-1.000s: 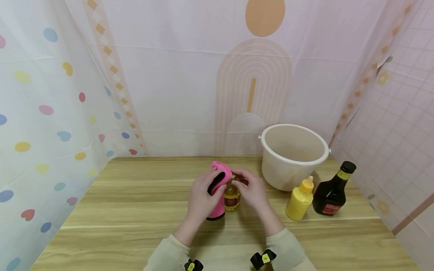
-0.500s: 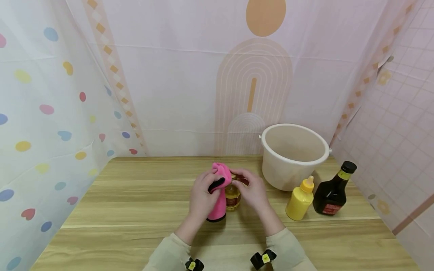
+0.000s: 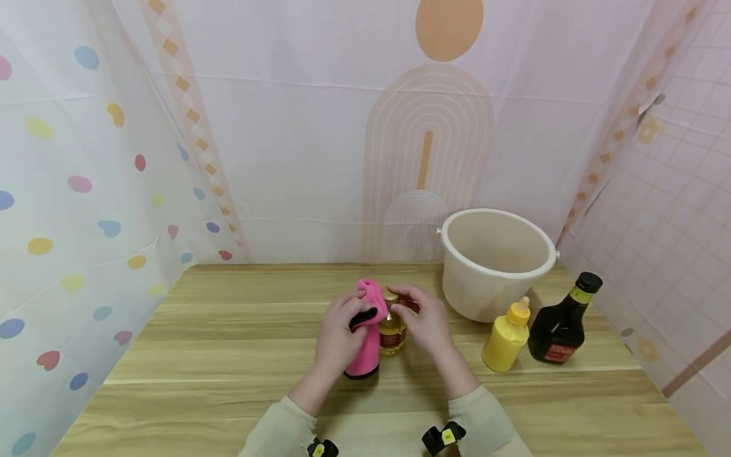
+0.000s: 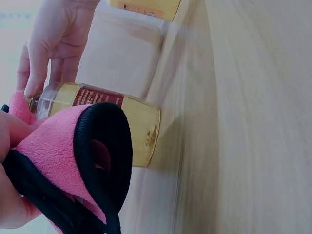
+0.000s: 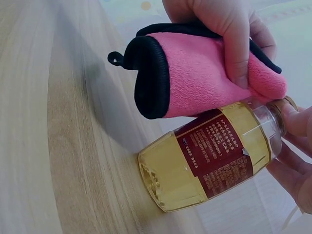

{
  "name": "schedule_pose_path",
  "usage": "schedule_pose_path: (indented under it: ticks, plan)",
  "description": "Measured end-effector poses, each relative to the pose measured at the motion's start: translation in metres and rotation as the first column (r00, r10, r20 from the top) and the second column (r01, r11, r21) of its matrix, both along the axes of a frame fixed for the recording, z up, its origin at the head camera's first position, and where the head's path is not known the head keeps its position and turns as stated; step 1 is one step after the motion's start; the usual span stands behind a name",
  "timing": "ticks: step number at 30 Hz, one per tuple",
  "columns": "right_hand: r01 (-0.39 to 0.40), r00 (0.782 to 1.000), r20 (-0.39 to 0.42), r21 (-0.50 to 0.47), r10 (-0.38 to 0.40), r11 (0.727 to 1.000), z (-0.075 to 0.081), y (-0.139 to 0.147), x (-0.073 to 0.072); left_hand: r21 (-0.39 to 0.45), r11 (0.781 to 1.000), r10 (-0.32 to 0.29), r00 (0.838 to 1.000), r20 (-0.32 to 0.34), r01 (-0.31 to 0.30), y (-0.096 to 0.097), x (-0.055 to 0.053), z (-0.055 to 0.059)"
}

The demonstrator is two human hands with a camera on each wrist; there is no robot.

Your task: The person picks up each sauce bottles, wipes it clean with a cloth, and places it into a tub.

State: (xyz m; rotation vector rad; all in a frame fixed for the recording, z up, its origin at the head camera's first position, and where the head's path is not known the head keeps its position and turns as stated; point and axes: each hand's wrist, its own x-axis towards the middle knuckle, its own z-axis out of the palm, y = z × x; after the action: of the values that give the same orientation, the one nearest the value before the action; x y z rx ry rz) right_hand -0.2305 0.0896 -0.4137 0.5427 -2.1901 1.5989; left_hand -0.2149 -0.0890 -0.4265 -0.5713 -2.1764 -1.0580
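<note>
My left hand [image 3: 338,333] grips a folded pink cloth [image 3: 368,352] with black edging and a small hanging loop. The cloth [image 5: 195,73] hangs against the upper side of a clear bottle of yellow oil [image 3: 391,336]. That bottle stands on the table and carries a dark red label [image 5: 214,151]. On its other side, my right hand [image 3: 425,317] pinches the bottle at its gold cap [image 3: 389,295], thumb and fingers round the top. In the left wrist view, the cloth [image 4: 53,146] hides part of the bottle [image 4: 139,131].
Right of the hands stands a yellow squeeze bottle [image 3: 505,346] with an orange nozzle. Beside it is a dark sauce bottle [image 3: 556,333] with a black cap. A cream bucket [image 3: 476,295] sits behind them on the wooden table [image 3: 228,355], near the curtain [image 3: 302,158].
My left hand has shifted the cloth slightly down and to the left, so the bottle's gold cap now shows. The right hand stays at the bottle's top.
</note>
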Motion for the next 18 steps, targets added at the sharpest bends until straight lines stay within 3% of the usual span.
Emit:
schedule_pose_path:
  ticks: [9, 18]
  plan:
    - [-0.001, 1.000, -0.015, 0.028, 0.002, 1.000, -0.0016, 0.0015, -0.0011, -0.053, 0.998, -0.017, 0.999, 0.028, 0.019, -0.0042, 0.0003, 0.0011]
    - [0.007, 1.000, -0.017, 0.054, -0.006, 0.999, 0.0002, 0.0015, -0.0004, 0.045, 0.999, -0.023, 0.999, 0.034, 0.022, -0.0021, -0.0014, -0.0076]
